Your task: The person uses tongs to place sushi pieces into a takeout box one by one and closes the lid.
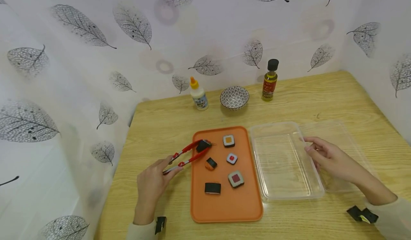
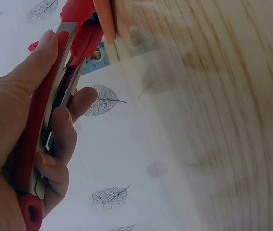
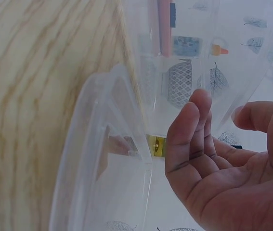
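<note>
My left hand (image 1: 152, 179) grips red-and-metal tongs (image 1: 189, 156), thumb on one arm and fingers on the other in the left wrist view. Between the tong tips is a black-wrapped sushi piece (image 1: 202, 146), at the upper left of an orange tray (image 1: 226, 211). Several other sushi pieces lie on the tray, among them a roll with an orange centre (image 1: 228, 140) and a black-banded piece (image 1: 212, 188). To the right, my right hand (image 1: 334, 159) has its fingertips at the rim of a clear plastic container (image 1: 282, 161); its fingers are loosely bent, thumb apart.
Under my right forearm lies a clear flat lid (image 1: 348, 143). Along the back stand a glue bottle (image 1: 199, 99), a patterned bowl (image 1: 234, 98) and an oil bottle (image 1: 269, 84). Leaf-printed cloth walls border the wooden table (image 1: 160, 122).
</note>
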Demonstrator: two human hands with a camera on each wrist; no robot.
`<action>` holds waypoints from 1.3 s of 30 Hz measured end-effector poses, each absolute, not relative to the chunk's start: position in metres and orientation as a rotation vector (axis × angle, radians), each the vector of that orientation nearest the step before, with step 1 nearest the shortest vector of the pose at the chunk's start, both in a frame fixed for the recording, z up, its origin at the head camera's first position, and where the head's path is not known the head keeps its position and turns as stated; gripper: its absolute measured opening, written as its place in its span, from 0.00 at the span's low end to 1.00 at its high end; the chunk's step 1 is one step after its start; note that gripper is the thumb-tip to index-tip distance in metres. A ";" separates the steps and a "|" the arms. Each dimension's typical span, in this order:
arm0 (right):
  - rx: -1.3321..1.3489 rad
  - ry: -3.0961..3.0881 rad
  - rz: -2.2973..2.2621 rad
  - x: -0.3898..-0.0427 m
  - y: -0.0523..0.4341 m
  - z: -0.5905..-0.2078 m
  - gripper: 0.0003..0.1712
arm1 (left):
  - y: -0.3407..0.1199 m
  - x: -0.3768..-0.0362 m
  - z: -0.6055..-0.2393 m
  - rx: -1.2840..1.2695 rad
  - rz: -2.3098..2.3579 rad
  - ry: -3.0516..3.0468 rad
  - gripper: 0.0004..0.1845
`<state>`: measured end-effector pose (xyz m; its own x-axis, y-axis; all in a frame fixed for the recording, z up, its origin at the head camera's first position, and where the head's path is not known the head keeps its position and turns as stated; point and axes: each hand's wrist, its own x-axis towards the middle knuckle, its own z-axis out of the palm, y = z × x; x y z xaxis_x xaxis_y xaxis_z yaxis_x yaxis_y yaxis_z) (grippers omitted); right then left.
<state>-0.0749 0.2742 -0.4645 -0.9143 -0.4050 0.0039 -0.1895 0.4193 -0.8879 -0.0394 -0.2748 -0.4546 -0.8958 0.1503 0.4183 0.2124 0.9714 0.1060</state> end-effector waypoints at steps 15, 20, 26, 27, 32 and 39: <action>-0.520 2.473 -1.481 -0.074 0.275 -0.466 0.26 | -0.249 -0.056 -0.430 -0.473 -0.315 -2.471 0.37; -0.515 2.471 -1.472 -0.074 0.275 -0.466 0.27 | -0.224 -0.070 -0.416 -0.601 -0.288 -2.439 0.39; -0.524 2.487 -1.475 -0.073 0.275 -0.467 0.26 | -0.186 -0.089 -0.404 -0.773 -0.185 -2.423 0.35; -0.527 2.493 -1.478 -0.073 0.275 -0.467 0.26 | -0.180 -0.092 -0.403 -0.801 -0.175 -2.417 0.34; -0.523 2.525 -1.487 -0.072 0.272 -0.469 0.25 | -0.147 -0.105 -0.402 -0.898 -0.062 -2.376 0.34; -0.479 2.552 -1.468 -0.071 0.271 -0.468 0.25 | -0.111 -0.118 -0.405 -0.984 0.004 -2.407 0.26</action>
